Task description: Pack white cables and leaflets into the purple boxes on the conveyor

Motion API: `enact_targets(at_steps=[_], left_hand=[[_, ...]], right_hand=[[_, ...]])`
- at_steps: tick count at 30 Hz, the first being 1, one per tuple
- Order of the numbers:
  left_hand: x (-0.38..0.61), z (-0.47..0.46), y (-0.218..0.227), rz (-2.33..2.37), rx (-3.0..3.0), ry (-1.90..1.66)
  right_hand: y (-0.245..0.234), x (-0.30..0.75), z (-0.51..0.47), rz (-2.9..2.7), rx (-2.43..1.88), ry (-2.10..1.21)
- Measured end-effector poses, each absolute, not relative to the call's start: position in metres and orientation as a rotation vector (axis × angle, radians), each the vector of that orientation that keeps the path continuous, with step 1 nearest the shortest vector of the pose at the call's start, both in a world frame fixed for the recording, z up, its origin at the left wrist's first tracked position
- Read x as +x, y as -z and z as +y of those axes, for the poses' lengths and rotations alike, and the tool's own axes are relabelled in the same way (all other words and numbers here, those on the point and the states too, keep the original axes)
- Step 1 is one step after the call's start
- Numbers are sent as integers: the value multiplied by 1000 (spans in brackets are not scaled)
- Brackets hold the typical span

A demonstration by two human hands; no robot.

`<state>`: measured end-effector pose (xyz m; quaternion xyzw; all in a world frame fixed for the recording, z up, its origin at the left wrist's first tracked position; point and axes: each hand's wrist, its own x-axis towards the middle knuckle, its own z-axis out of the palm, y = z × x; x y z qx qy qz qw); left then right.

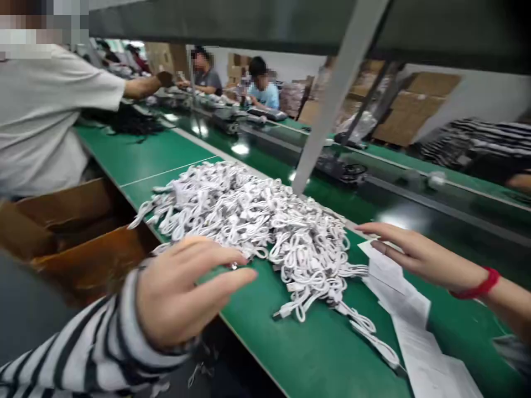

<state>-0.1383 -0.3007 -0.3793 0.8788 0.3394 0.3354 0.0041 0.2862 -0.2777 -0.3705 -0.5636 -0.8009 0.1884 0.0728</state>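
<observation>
Hovering, prob. at the picking step, the L hand [182, 293] is narrowly parted & seemingly empty nr the white cables [249, 210] heaped on the desk [265, 323], R hand [421, 257] loosely spread by the papers [418, 345], contact unclear; next move likely calls for pinching 1 cable.

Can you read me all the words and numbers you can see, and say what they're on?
None can be read.
White paper sheets on the green table: faint marks, maybe print, too blurred to read.
Brown cardboard boxes at the back: too blurred to read any.
Heaped, looped white cables: no readable text.
</observation>
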Motion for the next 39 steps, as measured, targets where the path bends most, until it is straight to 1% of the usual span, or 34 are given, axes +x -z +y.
enact_targets(at_steps=[1, 3, 7, 9, 11, 18, 22, 24, 27, 29, 32, 36, 39], left_hand=[[-107, -283, 368, 872, 2939, -926], [-54, -247, 358, 689, 3147, -634], [5, -186, 367, 647, 3327, -227], [14, -168, 370, 676, 3342, -100], [14, -160, 369, 732, 3323, -47], [18, -158, 337, 765, 3156, -201], [38, -152, 325, 861, 2909, -347], [51, -153, 330, 877, 2700, -472], [68, -156, 349, 858, 2312, -615], [74, -156, 365, 852, 2080, -669], [77, -155, 383, 859, 1872, -715], [78, -165, 391, 846, 1926, -705], [78, -181, 389, 844, 2133, -765]], right_hand=[[371, 300, -285, -2354, -1785, -612], [379, 325, -298, -2255, -1938, -647], [410, 351, -299, -2057, -2205, -484], [424, 352, -287, -1994, -2306, -439], [431, 349, -275, -1980, -2315, -476], [439, 341, -268, -1872, -2091, -766], [441, 337, -250, -1889, -2117, -662], [444, 334, -238, -1896, -2189, -682], [443, 335, -228, -1820, -2195, -824], [433, 341, -229, -1787, -2084, -882], [401, 352, -239, -1795, -1795, -1035], [363, 340, -251, -1604, -1459, -1273], [366, 305, -253, -1410, -1311, -1461]])
